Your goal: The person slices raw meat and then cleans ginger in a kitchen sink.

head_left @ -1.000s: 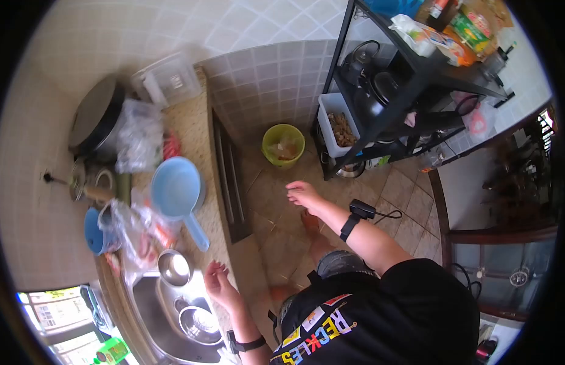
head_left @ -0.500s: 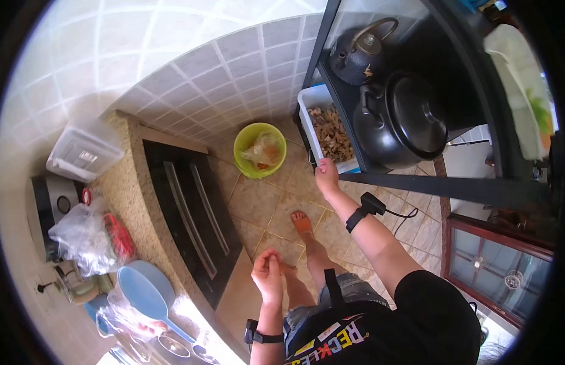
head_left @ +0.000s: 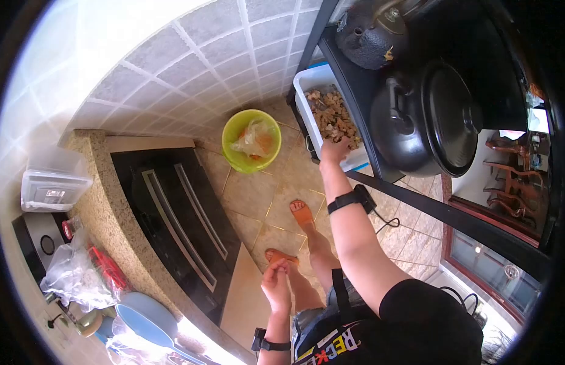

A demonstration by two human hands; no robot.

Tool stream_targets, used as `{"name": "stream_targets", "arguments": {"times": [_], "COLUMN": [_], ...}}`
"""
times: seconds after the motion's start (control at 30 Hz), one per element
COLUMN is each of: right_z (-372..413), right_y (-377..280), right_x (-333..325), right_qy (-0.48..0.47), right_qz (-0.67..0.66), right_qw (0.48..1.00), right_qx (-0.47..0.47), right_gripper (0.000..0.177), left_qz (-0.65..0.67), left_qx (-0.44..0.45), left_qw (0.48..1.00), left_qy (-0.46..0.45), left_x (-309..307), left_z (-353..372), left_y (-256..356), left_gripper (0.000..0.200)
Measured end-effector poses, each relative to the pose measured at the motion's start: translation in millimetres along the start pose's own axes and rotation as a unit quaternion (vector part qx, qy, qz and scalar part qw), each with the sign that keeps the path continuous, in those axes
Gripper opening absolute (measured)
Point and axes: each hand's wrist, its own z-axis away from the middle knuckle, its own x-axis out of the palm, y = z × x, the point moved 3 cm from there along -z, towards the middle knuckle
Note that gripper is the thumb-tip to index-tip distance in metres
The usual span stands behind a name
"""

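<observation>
The right hand (head_left: pixel 334 151) is at the brown pieces (head_left: pixel 329 113) in the white bin (head_left: pixel 358 159), none visibly lifted clear; whether its fingers grip any, I cannot tell. The left hand's (head_left: pixel 276 287) fingers curl closed.

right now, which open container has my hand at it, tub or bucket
The white tub of brown pieces: your right hand is over its near end; the yellow-green bucket has neither hand at it.
</observation>
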Motion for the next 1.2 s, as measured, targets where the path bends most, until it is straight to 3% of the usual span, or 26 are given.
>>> {"name": "stream_targets", "arguments": {"times": [0.03,0.13,0.5,0.57,0.7,0.77,0.8,0.87,0.9,1.0,1.1,1.2], "right_z": [10.6,32.3,57.5,57.8,30.3,-2.0,-17.5,-45.2,-63.7,-113.1,-109.5,-107.4], "right_y": [-5.6,-13.2,-43.8,-44.5,-66.3,-67.8,-71.5,-55.7,-51.8,-17.8,-14.9,-15.0], "right_x": [-1.1,-1.4,-4.9,0.9,14.0,31.5,24.4,48.4,53.3,94.5,79.0,73.5], "right_qy": [0.008,-0.008,0.055,0.015,0.027,-0.004,-0.005,-0.14,-0.14,-0.152,-0.189,-0.185], "right_qz": [0.027,0.027,0.118,0.141,0.182,0.108,0.107,0.188,0.186,0.358,0.363,0.379], "right_qw": [0.997,0.992,0.975,0.985,0.983,0.969,0.969,0.942,0.942,0.857,0.898,0.903], "right_qx": [-0.067,-0.122,-0.178,-0.095,-0.001,0.222,0.222,0.242,0.241,0.337,0.161,0.082], "right_gripper": [0.067,0.064,0.06,0.067,0.063,0.057,0.057,0.048,0.048,0.062,0.062,0.062], "left_qz": [-0.003,-0.027,-0.01,-0.007,0.021,0.023,0.03,0.023,0.023,-0.006,-0.009,-0.022], "left_qx": [0.0,-0.007,0.045,0.04,0.037,0.023,0.012,-0.029,-0.027,-0.036,-0.045,-0.043], "left_qw": [1.0,0.999,0.997,0.996,0.989,0.987,0.986,0.986,0.986,0.984,0.982,0.979], "left_qy": [-0.001,-0.029,-0.054,-0.075,-0.143,-0.157,-0.163,-0.165,-0.165,-0.175,-0.185,-0.196], "left_x": [0.3,8.3,25.5,28.2,34.7,31.6,32.2,17.1,14.7,7.9,5.9,7.2], "left_z": [0.3,-7.0,-71.5,-81.4,-107.3,-116.8,-109.6,-125.4,-120.4,-132.7,-145.6,-154.6], "left_y": [3.1,13.3,39.2,40.2,44.3,51.4,53.6,45.5,45.9,41.6,38.5,38.6], "left_gripper": [0.015,0.016,0.016,0.016,0.016,0.016,0.016,0.017,0.017,0.017,0.018,0.018]}}
